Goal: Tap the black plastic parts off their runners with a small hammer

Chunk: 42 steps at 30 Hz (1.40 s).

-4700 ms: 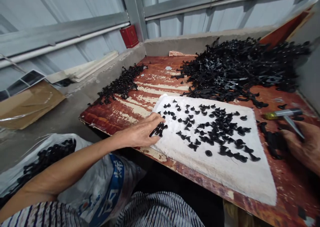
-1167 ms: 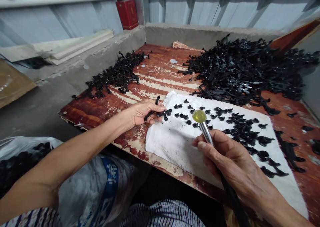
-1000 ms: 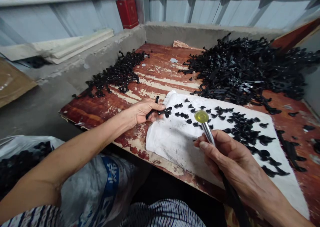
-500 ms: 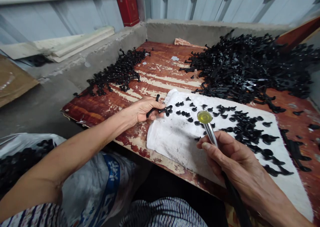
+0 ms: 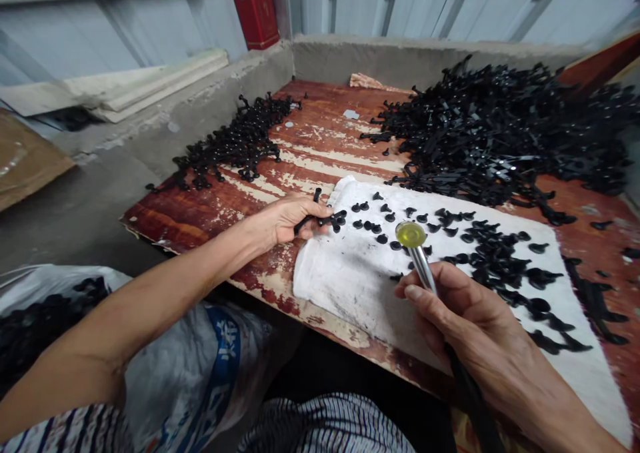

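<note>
At the left edge of the white cloth (image 5: 330, 266), my left hand (image 5: 295, 216) is closed on several small black parts with round ends (image 5: 330, 221). Their ends stick out past the thumb and fingers. My right hand (image 5: 460, 306) grips what looks like a hammer (image 5: 423, 266), with a round yellow face (image 5: 411, 234), a shiny metal shaft and a long black handle. Its yellow face is raised above the cloth. Many loose black round-headed pieces (image 5: 493, 250) lie scattered over the cloth, thickest toward the right.
A big heap of black strip-like parts (image 5: 500, 133) covers the back right of the worn red-brown board (image 5: 320, 153). Another pile (image 5: 230, 143) lies at the left. Below it stands a white sack (image 5: 165, 366) with black pieces. A red box (image 5: 256, 16) sits on the ledge.
Hardly anything differs. The view has shifted slightly, while both hands keep their hold and place over the cloth.
</note>
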Available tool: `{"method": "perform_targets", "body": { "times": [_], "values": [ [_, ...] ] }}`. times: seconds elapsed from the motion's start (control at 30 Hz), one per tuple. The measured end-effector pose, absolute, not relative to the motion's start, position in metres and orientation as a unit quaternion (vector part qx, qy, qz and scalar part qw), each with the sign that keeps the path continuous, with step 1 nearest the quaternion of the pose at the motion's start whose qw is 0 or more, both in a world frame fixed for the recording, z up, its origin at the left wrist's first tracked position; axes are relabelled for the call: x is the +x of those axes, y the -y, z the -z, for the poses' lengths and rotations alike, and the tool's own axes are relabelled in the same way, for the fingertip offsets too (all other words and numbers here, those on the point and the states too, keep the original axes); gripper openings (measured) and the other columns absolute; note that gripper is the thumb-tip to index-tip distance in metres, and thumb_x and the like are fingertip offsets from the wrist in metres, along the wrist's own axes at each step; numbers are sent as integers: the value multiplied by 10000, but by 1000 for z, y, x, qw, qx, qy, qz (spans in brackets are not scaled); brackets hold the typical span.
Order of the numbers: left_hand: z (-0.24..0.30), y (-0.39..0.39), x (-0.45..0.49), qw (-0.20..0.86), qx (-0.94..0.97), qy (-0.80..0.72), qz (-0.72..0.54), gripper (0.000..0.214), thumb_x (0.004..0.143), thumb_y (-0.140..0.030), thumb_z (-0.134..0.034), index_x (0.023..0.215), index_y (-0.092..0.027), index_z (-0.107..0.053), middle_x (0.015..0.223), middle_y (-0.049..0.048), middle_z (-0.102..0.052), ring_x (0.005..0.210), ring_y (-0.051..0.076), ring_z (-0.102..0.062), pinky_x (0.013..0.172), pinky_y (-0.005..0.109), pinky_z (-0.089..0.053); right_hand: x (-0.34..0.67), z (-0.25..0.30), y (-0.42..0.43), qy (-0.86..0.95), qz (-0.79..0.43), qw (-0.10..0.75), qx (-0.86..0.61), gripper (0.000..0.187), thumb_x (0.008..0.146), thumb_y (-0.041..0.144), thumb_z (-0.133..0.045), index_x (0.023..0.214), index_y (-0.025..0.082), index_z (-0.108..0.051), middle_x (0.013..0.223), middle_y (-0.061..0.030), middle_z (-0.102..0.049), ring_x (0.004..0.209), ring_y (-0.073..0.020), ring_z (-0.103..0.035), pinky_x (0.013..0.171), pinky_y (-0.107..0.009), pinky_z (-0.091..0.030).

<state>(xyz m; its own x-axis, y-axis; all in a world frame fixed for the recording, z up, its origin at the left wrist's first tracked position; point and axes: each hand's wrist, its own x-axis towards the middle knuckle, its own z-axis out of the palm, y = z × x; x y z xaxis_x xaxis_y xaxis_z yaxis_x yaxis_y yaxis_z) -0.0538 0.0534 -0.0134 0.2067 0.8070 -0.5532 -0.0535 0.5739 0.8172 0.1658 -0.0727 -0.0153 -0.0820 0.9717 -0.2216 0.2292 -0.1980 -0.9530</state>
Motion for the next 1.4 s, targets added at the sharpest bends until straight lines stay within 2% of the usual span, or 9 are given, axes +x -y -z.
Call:
{"method": "perform_targets", "body": {
  "times": [0.3, 0.53, 1.1, 1.27, 1.4],
  "values": [
    [12, -52, -53, 679, 372, -561, -294, 243, 783, 8, -565, 559, -86, -566, 427, 61, -579, 300, 60, -482, 255, 121, -211, 166, 15, 73, 520, -520, 346, -582, 204, 811, 414, -615, 807, 213, -586, 518, 60, -417, 390, -68, -289, 330, -206, -194],
    [13, -53, -55, 688, 360, -554, -299, 236, 778, 17, -556, 570, -94, -557, 443, 59, -583, 323, 63, -504, 259, 122, -197, 166, 11, 73, 505, -532, 350, -583, 214, 785, 419, -647, 800, 217, -577, 492, 73, -364, 381, -68, -251, 312, -205, -156],
    [13, -54, -54, 703, 351, -540, -302, 229, 759, 33, -564, 556, -71, -568, 439, 66, -566, 324, 73, -511, 250, 112, -188, 163, 10, 73, 505, -529, 366, -575, 190, 775, 393, -662, 782, 216, -594, 524, 52, -440, 406, -76, -323, 320, -196, -215],
    [12, -53, -52, 695, 349, -547, -311, 250, 766, 40, -552, 549, -84, -553, 430, 54, -559, 320, 74, -512, 251, 115, -184, 162, 9, 75, 497, -533, 365, -579, 179, 783, 383, -656, 775, 219, -585, 550, 36, -480, 446, -92, -388, 358, -201, -294],
    [10, -52, -51, 682, 361, -557, -307, 267, 767, 33, -558, 532, -92, -543, 412, 71, -558, 278, 67, -471, 252, 125, -175, 164, 9, 73, 508, -525, 357, -582, 219, 779, 427, -646, 779, 217, -583, 544, 38, -464, 429, -84, -349, 342, -198, -249]
  ]
}}
